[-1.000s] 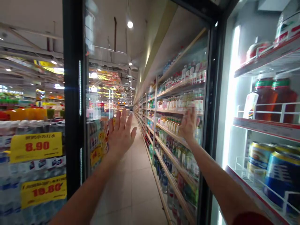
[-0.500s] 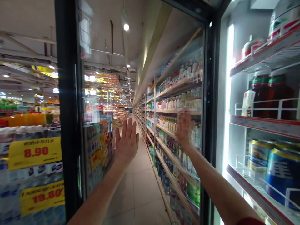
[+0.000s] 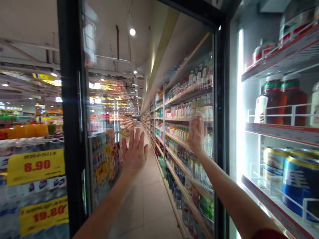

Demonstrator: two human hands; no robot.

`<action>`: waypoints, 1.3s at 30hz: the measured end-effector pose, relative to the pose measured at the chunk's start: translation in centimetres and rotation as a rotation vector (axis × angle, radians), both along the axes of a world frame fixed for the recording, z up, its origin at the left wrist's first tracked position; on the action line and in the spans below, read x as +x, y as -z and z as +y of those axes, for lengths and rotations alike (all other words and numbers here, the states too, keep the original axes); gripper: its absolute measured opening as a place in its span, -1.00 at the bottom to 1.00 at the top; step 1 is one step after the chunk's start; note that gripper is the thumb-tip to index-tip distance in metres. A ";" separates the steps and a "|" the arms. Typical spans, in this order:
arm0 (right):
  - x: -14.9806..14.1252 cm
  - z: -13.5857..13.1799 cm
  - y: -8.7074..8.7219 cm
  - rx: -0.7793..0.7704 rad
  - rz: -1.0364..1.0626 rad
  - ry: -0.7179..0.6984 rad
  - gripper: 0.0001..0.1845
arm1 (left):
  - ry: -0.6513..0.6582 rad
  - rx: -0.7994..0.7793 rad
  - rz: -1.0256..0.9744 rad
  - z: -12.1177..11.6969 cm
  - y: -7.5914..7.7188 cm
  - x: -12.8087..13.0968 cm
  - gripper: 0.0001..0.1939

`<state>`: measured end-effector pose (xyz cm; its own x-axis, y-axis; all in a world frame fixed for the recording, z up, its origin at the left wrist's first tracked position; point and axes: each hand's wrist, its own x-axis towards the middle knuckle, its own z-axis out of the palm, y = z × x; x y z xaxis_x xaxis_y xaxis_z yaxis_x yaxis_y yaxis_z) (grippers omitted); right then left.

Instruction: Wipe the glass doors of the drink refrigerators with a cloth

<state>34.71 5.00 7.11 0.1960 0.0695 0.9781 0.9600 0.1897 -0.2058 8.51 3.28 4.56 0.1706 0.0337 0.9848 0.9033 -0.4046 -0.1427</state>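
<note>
Tiled floor [image 3: 154, 202] is stretching away beyond the glass, with long shelves of bottles [image 3: 185, 116] lining one side and yellow price signs [image 3: 37, 167] hanging at the far left. Standing open in front of the person, the black-framed glass door [image 3: 71, 132] is jutting out beside a lit cooler [image 3: 281, 132]. The left hand [image 3: 134, 154] is reaching toward the pane, empty, fingers upright and spread; the right hand [image 3: 196, 137] is rising nearer the cooler side, also empty and seemingly unfolded, though blur and reflection are muddling its fingertips. Whether either palm is actually pressing on the glass, I cannot tell. Neither hand is gripping the frame, so a palm sliding on smooth glass could be leaving the door free to swing. Uneven pushing could be twisting it, and fingers straying toward the cooler-side edge could be risking a pinch. Dark bottles [image 3: 276, 103] and cans [image 3: 300, 182] are sitting behind low wire rails; a hard jolt could be rattling them.
</note>
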 end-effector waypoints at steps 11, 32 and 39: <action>0.0 0.3 4.8 0.007 -0.098 -0.020 -0.46 | 0.023 0.024 0.030 0.1 0.1 -0.2 -0.44; -2.7 -0.1 6.8 0.012 -0.209 -0.058 -0.48 | -0.023 0.061 0.065 0.0 0.3 -0.3 -0.43; 1.3 0.3 6.6 0.055 0.070 0.034 -0.49 | -0.039 0.007 0.071 -0.7 0.6 -0.3 -0.40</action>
<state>36.02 5.35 0.53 0.2649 0.0083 0.9642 0.9498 0.1702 -0.2624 8.16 2.55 3.96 0.2384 0.0343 0.9706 0.9058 -0.3683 -0.2095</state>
